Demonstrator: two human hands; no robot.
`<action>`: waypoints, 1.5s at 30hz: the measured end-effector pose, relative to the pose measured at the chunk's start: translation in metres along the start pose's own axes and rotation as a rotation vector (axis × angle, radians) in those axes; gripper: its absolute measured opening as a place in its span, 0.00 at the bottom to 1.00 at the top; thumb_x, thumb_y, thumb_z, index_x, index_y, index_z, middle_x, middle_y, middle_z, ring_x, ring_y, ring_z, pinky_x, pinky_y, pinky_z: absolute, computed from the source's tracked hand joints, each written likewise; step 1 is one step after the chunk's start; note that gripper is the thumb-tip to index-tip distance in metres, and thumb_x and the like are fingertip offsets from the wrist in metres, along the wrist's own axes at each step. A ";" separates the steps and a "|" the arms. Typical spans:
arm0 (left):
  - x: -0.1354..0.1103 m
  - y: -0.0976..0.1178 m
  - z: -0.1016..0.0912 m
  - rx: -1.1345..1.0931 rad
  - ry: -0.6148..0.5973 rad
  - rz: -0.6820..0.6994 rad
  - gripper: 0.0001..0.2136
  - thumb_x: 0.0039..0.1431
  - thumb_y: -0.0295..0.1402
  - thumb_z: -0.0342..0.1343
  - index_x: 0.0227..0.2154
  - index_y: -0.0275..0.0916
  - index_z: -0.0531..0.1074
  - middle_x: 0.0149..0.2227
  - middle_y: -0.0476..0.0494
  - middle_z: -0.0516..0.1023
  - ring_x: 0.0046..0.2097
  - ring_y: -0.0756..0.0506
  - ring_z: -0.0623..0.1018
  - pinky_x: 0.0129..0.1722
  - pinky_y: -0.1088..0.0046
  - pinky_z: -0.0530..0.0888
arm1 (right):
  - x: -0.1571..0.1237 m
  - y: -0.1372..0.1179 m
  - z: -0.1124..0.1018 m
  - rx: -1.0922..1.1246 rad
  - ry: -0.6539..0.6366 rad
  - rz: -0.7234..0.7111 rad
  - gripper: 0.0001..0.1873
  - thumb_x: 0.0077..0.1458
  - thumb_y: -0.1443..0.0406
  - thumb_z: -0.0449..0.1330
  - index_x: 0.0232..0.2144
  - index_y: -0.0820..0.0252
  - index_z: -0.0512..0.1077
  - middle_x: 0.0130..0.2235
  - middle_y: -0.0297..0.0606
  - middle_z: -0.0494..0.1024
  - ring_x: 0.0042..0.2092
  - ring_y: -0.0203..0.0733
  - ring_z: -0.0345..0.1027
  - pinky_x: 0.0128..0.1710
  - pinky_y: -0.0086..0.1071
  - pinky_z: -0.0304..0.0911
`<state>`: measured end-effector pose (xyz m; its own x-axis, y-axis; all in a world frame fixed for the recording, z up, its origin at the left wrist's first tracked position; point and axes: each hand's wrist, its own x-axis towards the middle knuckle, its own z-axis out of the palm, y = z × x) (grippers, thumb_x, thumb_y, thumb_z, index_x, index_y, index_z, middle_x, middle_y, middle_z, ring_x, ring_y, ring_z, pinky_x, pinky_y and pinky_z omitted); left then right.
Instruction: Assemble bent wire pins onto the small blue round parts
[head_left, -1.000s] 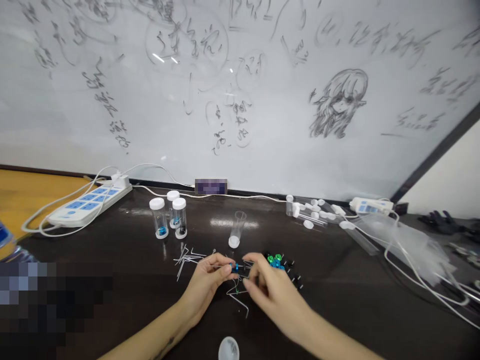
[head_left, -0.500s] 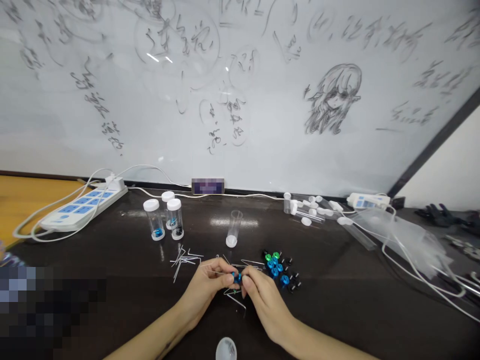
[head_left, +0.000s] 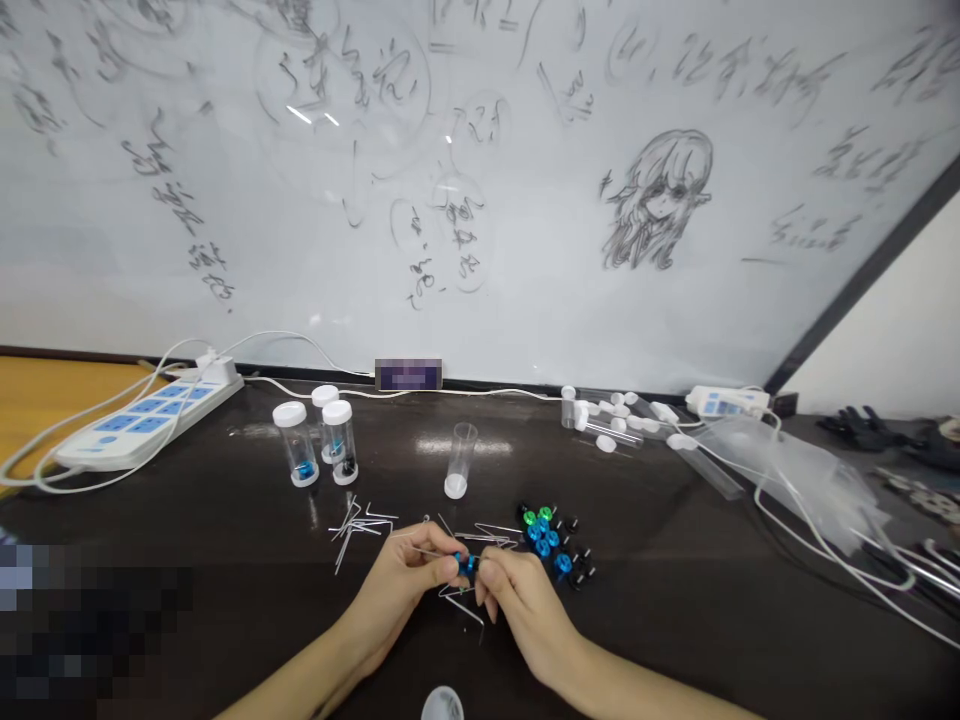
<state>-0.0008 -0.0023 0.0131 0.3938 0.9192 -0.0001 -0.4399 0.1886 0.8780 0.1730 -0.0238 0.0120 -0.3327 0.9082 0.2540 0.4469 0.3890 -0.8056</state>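
In the middle of the dark table, my left hand (head_left: 401,580) pinches a small blue round metal part (head_left: 463,564) between thumb and fingertips. My right hand (head_left: 529,600) has its thumb and index finger closed on the black end of the same part, opposite the left. A thin metal rod runs along the left fingers; its hold is partly hidden. Bent metal hex keys (head_left: 356,528) lie left of my hands, with more of them under and behind the fingers. To the right sits a cluster of blue and green round parts (head_left: 545,535) with black screws (head_left: 583,570).
A clear tube (head_left: 461,455) stands on its white cap beyond my hands. Three capped tubes (head_left: 298,440) stand at left, by a power strip (head_left: 142,420). Loose caps and tubes (head_left: 615,420), a plastic bag (head_left: 787,470) and cables lie at right. A white cup-like piece (head_left: 442,704) is at the front edge.
The whole view has shifted slightly, so things sit a little further left. Both hands stay together at the blue part, and more of its black end shows between them.
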 end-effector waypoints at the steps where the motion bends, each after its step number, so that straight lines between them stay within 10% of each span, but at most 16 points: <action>1: 0.000 0.001 0.001 0.001 -0.001 -0.001 0.06 0.45 0.30 0.66 0.26 0.36 0.76 0.27 0.46 0.78 0.30 0.49 0.75 0.35 0.74 0.70 | -0.001 0.001 0.000 0.011 0.000 0.008 0.27 0.67 0.57 0.40 0.19 0.60 0.63 0.18 0.29 0.62 0.23 0.35 0.60 0.26 0.27 0.53; 14: 0.002 0.000 -0.003 -0.016 0.032 0.041 0.04 0.47 0.29 0.64 0.27 0.35 0.76 0.29 0.46 0.77 0.32 0.49 0.74 0.37 0.74 0.69 | 0.002 -0.004 -0.002 0.093 0.148 -0.026 0.02 0.59 0.67 0.56 0.33 0.57 0.66 0.30 0.30 0.66 0.31 0.37 0.62 0.33 0.28 0.58; 34: 0.003 -0.002 -0.004 -0.038 0.048 0.061 0.02 0.49 0.28 0.63 0.26 0.35 0.76 0.30 0.46 0.75 0.35 0.49 0.73 0.38 0.73 0.71 | 0.000 -0.012 -0.009 0.069 0.182 -0.010 0.07 0.63 0.62 0.51 0.40 0.55 0.68 0.33 0.33 0.71 0.35 0.40 0.66 0.35 0.30 0.61; 45: 0.005 -0.001 -0.003 -0.115 0.126 0.011 0.06 0.44 0.32 0.66 0.24 0.35 0.76 0.28 0.47 0.74 0.31 0.50 0.72 0.36 0.74 0.72 | 0.179 0.091 -0.144 -0.398 0.447 0.391 0.13 0.62 0.64 0.55 0.48 0.62 0.67 0.48 0.42 0.71 0.43 0.43 0.70 0.42 0.41 0.68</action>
<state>-0.0009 0.0028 0.0107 0.2873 0.9561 -0.0570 -0.5357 0.2097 0.8179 0.2742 0.1962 0.0607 0.2480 0.9358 0.2504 0.7617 -0.0287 -0.6473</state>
